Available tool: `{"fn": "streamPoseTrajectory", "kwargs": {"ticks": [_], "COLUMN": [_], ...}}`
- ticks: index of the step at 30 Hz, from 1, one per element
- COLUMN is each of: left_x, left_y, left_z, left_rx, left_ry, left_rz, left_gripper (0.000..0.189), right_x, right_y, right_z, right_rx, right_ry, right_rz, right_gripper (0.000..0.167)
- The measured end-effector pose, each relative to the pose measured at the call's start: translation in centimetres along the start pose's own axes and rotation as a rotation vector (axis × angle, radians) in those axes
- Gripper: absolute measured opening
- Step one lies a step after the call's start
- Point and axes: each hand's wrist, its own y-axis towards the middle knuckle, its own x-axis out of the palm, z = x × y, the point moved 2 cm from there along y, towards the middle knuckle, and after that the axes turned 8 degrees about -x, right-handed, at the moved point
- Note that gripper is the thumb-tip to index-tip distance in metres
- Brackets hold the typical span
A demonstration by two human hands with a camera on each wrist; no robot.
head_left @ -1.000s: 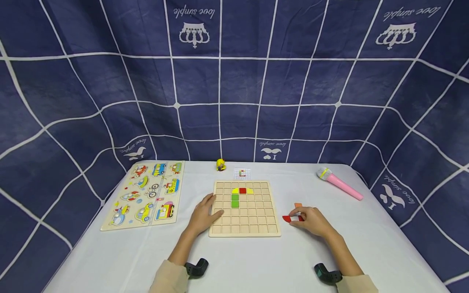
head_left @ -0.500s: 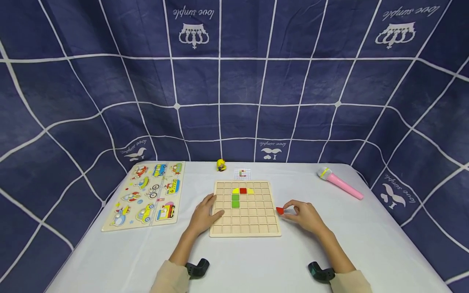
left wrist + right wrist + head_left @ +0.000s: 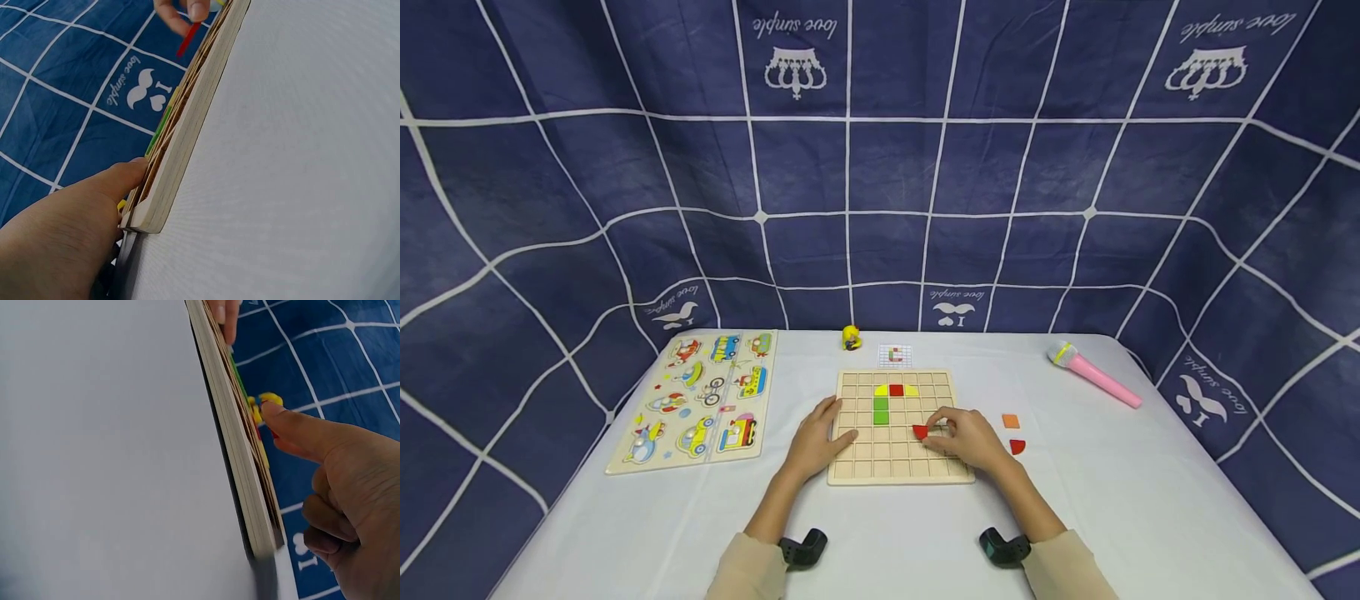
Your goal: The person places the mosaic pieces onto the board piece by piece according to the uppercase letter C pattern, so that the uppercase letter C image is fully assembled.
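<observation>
The right hand (image 3: pixel 962 437) pinched a red wedge (image 3: pixel 920 432) between thumb and fingers, over the right half of a wooden grid board (image 3: pixel 902 472). In the left wrist view the wedge was raised clear of the grid. The left hand (image 3: pixel 812 442) lay relaxed along the board's left edge, thumb on top, its fingers loosely extended.

Toward the board's far edge, a red square (image 3: pixel 897 390) sat between a left yellow piece (image 3: pixel 881 391) and a right yellow piece (image 3: pixel 911 390). Two green squares (image 3: pixel 881 411) ran from the left yellow piece toward the near edge.

Just beyond the board's right edge, an orange square (image 3: pixel 1011 422) and a second red wedge (image 3: pixel 1017 447) lay on the tabletop (image 3: pixel 910 542). By the tabletop's far edge were a pattern card (image 3: pixel 895 356) and a yellow toy (image 3: pixel 851 337); a pink microphone (image 3: pixel 1101 379) lay near the far right corner, a picture puzzle (image 3: pixel 619 463) along the left edge.
</observation>
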Motion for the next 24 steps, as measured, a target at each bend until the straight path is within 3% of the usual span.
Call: {"fn": "streamPoseTrajectory", "kwargs": {"ticks": [13,24], "left_x": [-0.2,0.0], "left_y": [-0.1,0.0], "left_z": [0.1,0.1], "left_rx": [0.000,0.003], "left_ry": [0.004,0.000], "left_rz": [0.000,-0.004], "left_gripper": [0.071,0.070], "right_x": [3.7,4.5], "right_y": [2.8,3.0], "right_z": [-2.8,-3.1], "right_rx": [-0.051,-0.081], "right_ry": [-0.005,-0.081], "right_rz": [-0.012,-0.011], "right_gripper": [0.025,0.028]}}
